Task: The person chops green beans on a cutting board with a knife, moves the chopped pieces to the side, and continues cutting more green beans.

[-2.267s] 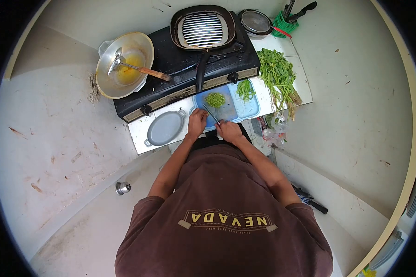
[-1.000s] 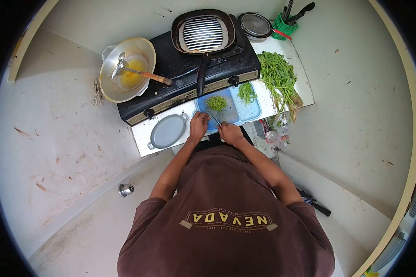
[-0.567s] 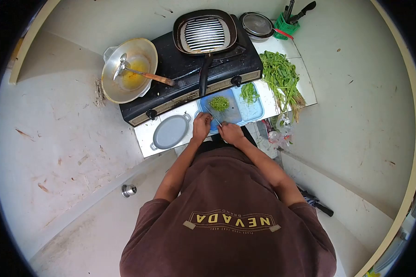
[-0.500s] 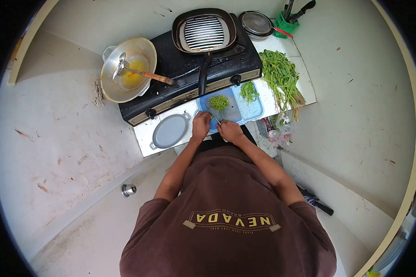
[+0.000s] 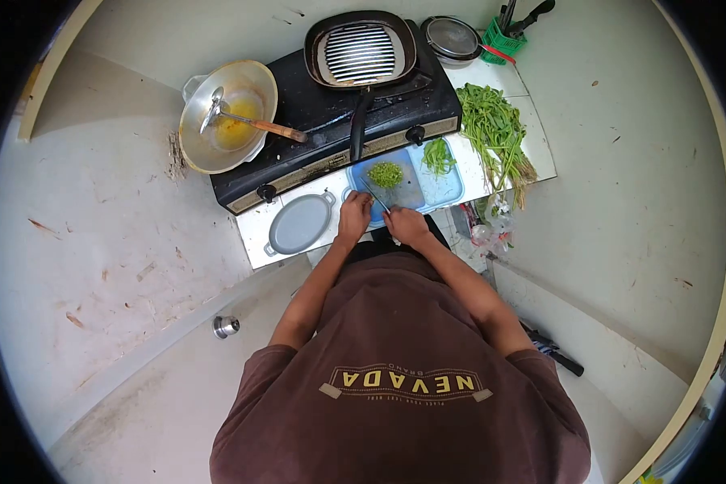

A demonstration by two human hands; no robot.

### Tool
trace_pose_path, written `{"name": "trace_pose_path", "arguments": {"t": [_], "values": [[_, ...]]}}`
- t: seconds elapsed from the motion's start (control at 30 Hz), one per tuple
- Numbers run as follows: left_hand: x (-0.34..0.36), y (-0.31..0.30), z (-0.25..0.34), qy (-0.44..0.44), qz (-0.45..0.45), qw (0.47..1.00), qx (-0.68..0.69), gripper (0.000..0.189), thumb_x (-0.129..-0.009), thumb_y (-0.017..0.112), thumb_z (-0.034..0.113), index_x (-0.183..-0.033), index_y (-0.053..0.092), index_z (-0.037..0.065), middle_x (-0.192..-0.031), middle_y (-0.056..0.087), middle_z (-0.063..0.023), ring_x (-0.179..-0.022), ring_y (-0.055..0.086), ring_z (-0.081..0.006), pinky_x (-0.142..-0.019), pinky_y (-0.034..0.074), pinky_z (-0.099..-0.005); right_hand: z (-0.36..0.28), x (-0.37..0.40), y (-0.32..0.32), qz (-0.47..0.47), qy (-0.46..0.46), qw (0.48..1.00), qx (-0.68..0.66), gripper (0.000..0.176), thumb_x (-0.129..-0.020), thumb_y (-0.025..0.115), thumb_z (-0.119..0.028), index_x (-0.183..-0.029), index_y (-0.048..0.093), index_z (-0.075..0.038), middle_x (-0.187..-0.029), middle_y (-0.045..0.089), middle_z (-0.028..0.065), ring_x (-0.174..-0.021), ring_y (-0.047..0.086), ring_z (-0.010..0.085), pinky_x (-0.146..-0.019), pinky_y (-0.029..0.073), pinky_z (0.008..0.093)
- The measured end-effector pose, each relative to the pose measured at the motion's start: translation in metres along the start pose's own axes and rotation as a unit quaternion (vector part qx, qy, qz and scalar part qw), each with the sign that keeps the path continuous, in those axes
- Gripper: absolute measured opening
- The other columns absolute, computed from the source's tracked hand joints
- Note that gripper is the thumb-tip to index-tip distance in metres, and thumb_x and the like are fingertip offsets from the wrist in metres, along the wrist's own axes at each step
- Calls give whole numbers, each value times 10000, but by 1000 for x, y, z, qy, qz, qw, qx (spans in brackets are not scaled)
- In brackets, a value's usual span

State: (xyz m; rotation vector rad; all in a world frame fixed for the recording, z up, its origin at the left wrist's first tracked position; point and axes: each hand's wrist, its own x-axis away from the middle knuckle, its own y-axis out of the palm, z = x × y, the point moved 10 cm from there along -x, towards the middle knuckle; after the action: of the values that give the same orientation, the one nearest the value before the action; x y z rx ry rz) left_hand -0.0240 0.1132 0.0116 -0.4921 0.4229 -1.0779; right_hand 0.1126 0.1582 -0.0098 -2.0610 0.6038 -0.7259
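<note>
My right hand (image 5: 406,225) is closed around the handle of a knife (image 5: 374,194), whose thin blade points up and left over a blue tray (image 5: 459,187). Left of the blade, at the tray's near edge, my left hand (image 5: 355,218) has its fingers pressed together; whatever they hold is too small to make out. Just beyond the knife tip lies a mound of finely chopped greens (image 5: 385,174) on a grey-blue board (image 5: 410,191). A small bunch of uncut green leaves (image 5: 438,156) rests in the tray's right part.
Behind the tray is a black gas stove (image 5: 323,127) carrying a grill pan (image 5: 360,50) and a wok (image 5: 188,129) with a ladle (image 5: 274,129). A grey oval lid (image 5: 300,224) lies left; rooted greens (image 5: 492,129) and a green knife basket (image 5: 503,40) stand right.
The view has shifted slightly, moving the scene a little right and up. More of the knife blade shows between my hands, and my left hand sits a bit farther from it.
</note>
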Motion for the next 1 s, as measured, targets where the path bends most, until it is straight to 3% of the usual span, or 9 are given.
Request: {"name": "trace_pose_path", "arguments": {"t": [0.5, 0.7, 0.9, 1.0], "values": [[-2, 0, 1, 0, -12, 1000, 11, 130, -844, 645, -52, -953, 706, -13, -918, 638, -204, -836, 654, -408, -752, 531, -463, 0, 12, 1, -9, 11, 1000, 3, 473, -1050, 470, -399, -925, 653, 18, -760, 700, 251, -725, 709, 440, -699, 578, 539], [-3, 0, 5, 31, -21, 999, -34, 80, -861, 676, -32, -934, 709, -33, -905, 650, -194, -806, 697, -361, -732, 555, -421, -4, 2, 2, 1, 9, 1000, 3, 460, -1046, 479, -386, -902, 637, 21, -752, 701, 249, -718, 715, 427, -683, 581, 527], [-3, 0, -2, 9, -10, 1000, 0, 86, -872, 669, -20, -943, 715, -32, -891, 653, -185, -780, 693, -343, -710, 547, -417, -3, 8, 4, -3, 13, 1000, 10, 452, -1048, 474, -379, -920, 638, 22, -779, 711, 247, -747, 721, 424, -702, 580, 524], [-1, 0, -4, -32, -19, 998, 50, 91, -861, 639, -47, -925, 702, -31, -903, 637, -204, -814, 654, -404, -736, 530, -459, 0, 15, 2, -31, 27, 999, 9, 450, -1050, 465, -377, -941, 645, 22, -815, 720, 252, -781, 724, 425, -731, 578, 525]]}}
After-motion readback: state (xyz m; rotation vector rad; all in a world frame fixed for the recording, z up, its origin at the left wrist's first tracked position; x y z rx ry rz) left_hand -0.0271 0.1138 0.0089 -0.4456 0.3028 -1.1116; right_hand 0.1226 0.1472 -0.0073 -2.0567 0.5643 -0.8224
